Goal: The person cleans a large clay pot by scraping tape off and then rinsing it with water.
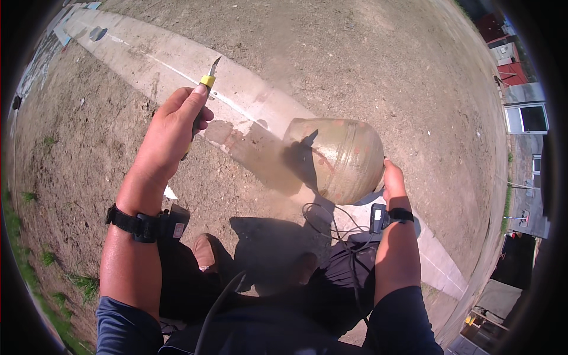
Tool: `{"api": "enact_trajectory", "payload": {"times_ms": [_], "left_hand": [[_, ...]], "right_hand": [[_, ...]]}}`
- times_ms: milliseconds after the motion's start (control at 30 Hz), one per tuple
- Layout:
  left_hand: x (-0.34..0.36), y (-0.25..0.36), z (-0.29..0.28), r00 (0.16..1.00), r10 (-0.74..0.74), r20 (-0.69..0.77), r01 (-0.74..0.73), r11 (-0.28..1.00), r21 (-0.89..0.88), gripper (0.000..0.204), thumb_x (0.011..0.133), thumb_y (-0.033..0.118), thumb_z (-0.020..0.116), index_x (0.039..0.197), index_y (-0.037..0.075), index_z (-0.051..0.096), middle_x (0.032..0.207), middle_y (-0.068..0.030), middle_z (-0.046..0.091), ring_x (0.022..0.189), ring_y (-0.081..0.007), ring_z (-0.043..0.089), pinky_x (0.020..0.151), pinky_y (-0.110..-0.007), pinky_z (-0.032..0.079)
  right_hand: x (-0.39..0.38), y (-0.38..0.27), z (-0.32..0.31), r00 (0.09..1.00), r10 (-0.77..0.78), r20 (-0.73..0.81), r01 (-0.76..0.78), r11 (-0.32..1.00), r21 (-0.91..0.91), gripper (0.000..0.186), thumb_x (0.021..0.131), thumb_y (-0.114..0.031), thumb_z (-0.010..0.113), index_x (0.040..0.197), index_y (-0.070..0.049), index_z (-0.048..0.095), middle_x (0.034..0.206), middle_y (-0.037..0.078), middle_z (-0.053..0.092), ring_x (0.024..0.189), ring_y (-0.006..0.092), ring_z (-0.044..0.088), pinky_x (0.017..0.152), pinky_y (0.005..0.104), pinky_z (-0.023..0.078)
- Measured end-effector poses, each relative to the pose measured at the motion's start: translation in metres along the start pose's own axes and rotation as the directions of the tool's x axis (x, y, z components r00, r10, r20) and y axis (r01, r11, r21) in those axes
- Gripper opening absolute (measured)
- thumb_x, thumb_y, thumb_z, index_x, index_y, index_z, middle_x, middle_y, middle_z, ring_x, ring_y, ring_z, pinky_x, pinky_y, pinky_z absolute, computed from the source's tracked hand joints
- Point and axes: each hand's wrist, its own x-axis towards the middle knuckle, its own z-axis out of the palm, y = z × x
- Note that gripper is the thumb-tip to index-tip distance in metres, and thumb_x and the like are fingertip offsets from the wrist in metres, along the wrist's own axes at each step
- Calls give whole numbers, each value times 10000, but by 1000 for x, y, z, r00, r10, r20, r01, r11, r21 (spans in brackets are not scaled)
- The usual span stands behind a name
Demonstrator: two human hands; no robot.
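Observation:
My left hand (186, 112) is closed around the handle of a utility knife (207, 81). The knife has a yellow and black body, and its bare blade points up and away from me. To the right, a large greenish-tan pot (349, 157), apparently clay, lies tilted with its rounded end toward my right hand (393, 178). That hand grips the pot's right side, its thumb on the edge and the other fingers mostly hidden behind it. The shadow of my left hand and the knife falls on the pot's surface. The knife is well apart from the pot.
A pale concrete strip (260, 100) runs diagonally across bare dirt ground (414, 77). Black cables (349, 236) hang by my right knee, and small black devices are strapped on both wrists. My brown shoe (204, 253) shows below. Buildings (525, 118) stand at the right.

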Motion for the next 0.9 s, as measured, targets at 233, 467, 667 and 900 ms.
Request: {"api": "enact_trajectory", "payload": {"times_ms": [233,467,667,900], "left_hand": [[-3,-2,12,989,-24,144,-13,967,253,350,1049,363,570,1115,24,625,890,0,620,805,-79,531,750,-242,457],[-13,-11,34,964,-51,262,-100,842,530,426,1021,372,622,1148,-35,610,876,-69,644,820,-133,583,754,-303,504],[-33,-32,70,942,-61,331,-154,797,584,529,985,452,621,1202,-29,604,985,-251,700,971,-385,693,852,-441,537],[-51,-72,113,951,-113,288,-15,913,408,438,1021,361,620,1223,-23,568,935,-161,683,855,-207,644,792,-350,527]], "right_hand": [[36,32,-26,998,-11,66,7,999,51,522,990,-389,503,1311,8,611,1213,150,684,1138,258,623,1016,390,422],[-9,-1,-2,1000,-12,-27,11,999,-48,628,972,-469,576,1371,17,581,1433,203,550,1377,297,445,1161,435,280],[-20,-15,1,985,-165,48,169,982,-88,582,985,-491,609,1251,23,672,1289,162,644,1222,240,547,1066,386,381],[-7,-15,1,933,-328,150,342,936,-83,399,1005,-372,626,1052,12,726,962,24,687,910,122,578,854,295,453]]}}
